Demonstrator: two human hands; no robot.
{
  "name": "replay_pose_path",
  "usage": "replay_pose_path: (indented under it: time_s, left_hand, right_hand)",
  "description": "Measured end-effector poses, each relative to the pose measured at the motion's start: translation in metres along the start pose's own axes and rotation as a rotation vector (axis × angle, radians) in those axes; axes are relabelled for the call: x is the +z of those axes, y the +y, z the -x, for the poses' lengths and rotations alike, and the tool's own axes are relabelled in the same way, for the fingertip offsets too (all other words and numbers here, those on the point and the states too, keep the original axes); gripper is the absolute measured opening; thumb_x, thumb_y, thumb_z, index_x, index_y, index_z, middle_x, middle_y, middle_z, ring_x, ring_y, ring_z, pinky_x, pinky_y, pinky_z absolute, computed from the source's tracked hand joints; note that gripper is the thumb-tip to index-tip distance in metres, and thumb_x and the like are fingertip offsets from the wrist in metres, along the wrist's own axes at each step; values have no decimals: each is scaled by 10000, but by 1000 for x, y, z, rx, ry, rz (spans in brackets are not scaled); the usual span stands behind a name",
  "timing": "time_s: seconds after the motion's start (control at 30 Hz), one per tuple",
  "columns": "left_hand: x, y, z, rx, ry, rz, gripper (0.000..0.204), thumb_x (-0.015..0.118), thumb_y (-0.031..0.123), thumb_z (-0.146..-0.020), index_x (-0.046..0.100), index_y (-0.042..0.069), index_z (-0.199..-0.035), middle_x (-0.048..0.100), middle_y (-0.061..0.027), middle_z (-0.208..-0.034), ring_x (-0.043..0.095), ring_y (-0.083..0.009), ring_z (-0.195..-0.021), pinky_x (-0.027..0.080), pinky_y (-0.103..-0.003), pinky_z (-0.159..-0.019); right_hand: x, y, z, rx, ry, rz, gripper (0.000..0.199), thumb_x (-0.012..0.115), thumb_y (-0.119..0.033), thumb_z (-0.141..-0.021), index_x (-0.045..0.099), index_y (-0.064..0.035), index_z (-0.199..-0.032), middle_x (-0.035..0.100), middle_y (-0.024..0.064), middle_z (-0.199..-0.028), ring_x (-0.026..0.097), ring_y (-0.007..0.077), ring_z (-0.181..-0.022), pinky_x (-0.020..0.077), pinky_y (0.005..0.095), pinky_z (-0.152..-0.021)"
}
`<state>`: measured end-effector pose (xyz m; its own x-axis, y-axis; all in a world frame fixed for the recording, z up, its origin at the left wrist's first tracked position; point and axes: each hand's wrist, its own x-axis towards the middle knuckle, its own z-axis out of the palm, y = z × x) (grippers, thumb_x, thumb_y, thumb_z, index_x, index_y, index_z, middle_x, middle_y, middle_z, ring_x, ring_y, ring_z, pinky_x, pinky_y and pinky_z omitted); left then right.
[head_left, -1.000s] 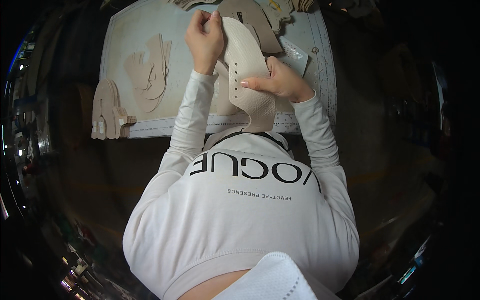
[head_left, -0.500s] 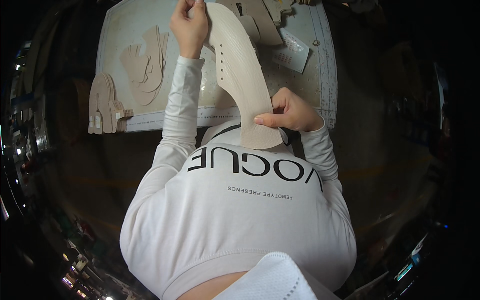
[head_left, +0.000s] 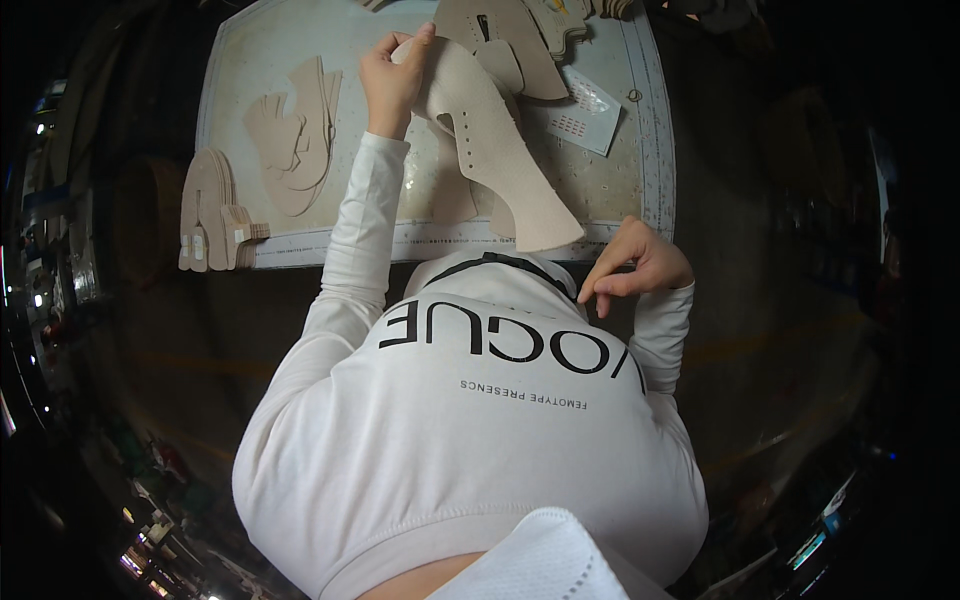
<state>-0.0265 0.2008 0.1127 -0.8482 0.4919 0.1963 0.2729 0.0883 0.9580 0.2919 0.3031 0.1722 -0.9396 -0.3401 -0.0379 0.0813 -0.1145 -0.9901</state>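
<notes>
Evidently, the left hand point(head_left: 392, 82) pinches the beige piece point(head_left: 492, 138) by its far end above the table point(head_left: 622, 190); the right hand point(head_left: 640, 262), loosely curled, holds nothing, near right. Single-ended support could let the piece slip.

The curved beige piece point(head_left: 505, 160), punched with holes point(head_left: 467, 140) along one side, slants above the table point(head_left: 610, 185), flared end at its near edge.

Left hand point(head_left: 392, 85) pinches upper end of a curved, perforated, beige leather-like panel point(head_left: 492, 135) over the pale flat worktop point(head_left: 612, 190); right hand point(head_left: 645, 262), loosely bent, apart from panel.
</notes>
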Motion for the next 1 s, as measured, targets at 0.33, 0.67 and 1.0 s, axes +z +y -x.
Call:
replay_pose_path:
  time_s: [0.33, 0.67, 1.0]
  left_hand:
    - [-4, 24, 26, 25, -678, 199, 261, 681, 203, -822, 692, 82, -1052, 689, -22, -880, 620, -107, -780, 484, -242, -755]
    - [11, 72, 46, 126, -618, -175, 194, 726, 132, -784, 688, -34, -877, 630, 13, -661, 498, -18, -620, 434, -187, -554]
    - [7, 79, 62, -116, -800, 205, 200, 729, 166, -802, 685, -27, -829, 666, -19, -751, 574, -50, -638, 464, -206, -598]
  right_hand:
    - [-27, 15, -66, -190, 1085, 686, 230, 582, -175, -895, 663, 0, -1019, 689, 97, -855, 642, 115, -747, 493, 244, -698]
    - [-32, 4, -126, -475, 1208, 811, 198, 627, -208, -856, 697, -23, -843, 667, 123, -721, 628, 254, -562, 473, 287, -511]
    - [-53, -20, -124, -339, 1442, 960, 257, 631, -279, -848, 653, -78, -689, 520, 103, -485, 517, 273, -413, 366, 333, -409]
